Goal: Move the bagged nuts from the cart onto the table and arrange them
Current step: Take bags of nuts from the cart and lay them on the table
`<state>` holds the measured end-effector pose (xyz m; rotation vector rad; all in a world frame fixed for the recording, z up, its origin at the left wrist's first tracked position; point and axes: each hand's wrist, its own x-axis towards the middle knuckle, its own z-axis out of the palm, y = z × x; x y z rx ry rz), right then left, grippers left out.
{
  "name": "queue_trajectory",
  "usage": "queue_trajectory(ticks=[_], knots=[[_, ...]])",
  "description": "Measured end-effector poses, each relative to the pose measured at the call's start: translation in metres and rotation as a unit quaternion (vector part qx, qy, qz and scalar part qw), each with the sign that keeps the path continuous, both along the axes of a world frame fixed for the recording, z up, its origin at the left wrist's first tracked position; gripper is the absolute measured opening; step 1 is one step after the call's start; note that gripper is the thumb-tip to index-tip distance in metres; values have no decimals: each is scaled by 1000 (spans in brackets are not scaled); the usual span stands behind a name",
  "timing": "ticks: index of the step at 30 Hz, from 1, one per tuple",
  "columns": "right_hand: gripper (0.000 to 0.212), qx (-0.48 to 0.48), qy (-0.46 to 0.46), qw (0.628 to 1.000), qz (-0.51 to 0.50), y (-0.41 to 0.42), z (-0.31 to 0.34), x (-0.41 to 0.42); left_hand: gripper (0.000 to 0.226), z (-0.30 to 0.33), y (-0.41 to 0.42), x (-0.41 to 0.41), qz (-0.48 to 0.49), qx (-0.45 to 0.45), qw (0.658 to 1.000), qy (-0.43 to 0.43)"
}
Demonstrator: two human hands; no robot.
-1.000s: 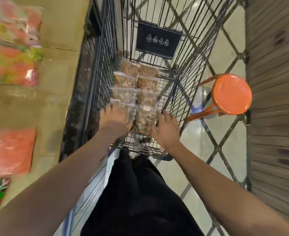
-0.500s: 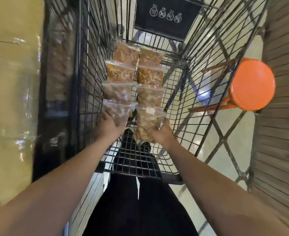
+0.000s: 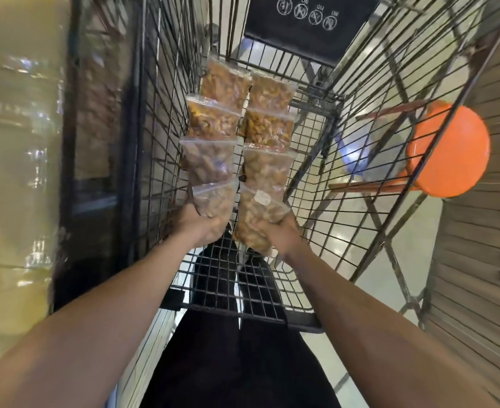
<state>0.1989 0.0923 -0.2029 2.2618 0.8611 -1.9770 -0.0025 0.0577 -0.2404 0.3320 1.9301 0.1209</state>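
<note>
Several clear zip bags of nuts lie in two rows on the floor of the wire cart (image 3: 310,198). My left hand (image 3: 200,226) grips the nearest bag of the left row (image 3: 215,198) from below. My right hand (image 3: 281,231) grips the nearest bag of the right row (image 3: 257,219), which bears a small white label. Both bags are tilted up off the cart floor at their near ends. Further bags (image 3: 210,156) (image 3: 268,169) lie behind them toward the cart's far end. The table (image 3: 13,160) is a blurred yellowish surface at the left.
An orange stool (image 3: 451,154) stands outside the cart on the right, seen through the wire side. A black sign panel (image 3: 310,22) hangs at the cart's far end. A slatted wall (image 3: 484,260) runs along the right. My dark trousers show below the cart.
My hands have gone from resting on the nearest bags to gripping them and lifting their near ends. The view has swung right, so the table's coloured bags have left the frame.
</note>
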Motion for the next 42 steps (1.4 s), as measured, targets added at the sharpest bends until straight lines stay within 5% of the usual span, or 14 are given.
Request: queue_trajectory(ticks=[3,9,15,18,20,25,29,33,37,42], knots=[[26,27,12,999,28,-4,4,5,44,4,-5,8,11,20,1000,-22],[12,61,48,997,2,-3,28,12,56,42,-21,7,138,64,986,-69],[67,62,152,984,-68,11,86,26,53,102,-46,-1,213,120,941,-235],[37,57,216,972,-72,16,122,34,24,137,-57,6,292,156,896,-295],[34,44,256,962,-83,15,144,41,43,158,-66,12,326,193,877,-297],[94,47,303,951,-45,-1,187,50,64,210,-91,25,381,260,830,-314],[98,55,306,950,37,-7,223,43,59,256,-116,37,368,343,833,-229],[115,94,301,938,146,-12,256,17,73,290,-163,42,383,438,797,-164],[89,135,317,904,254,-40,287,-21,78,313,-230,45,430,463,765,-128],[126,145,370,842,364,-103,311,-68,63,332,-320,48,525,464,712,-41]])
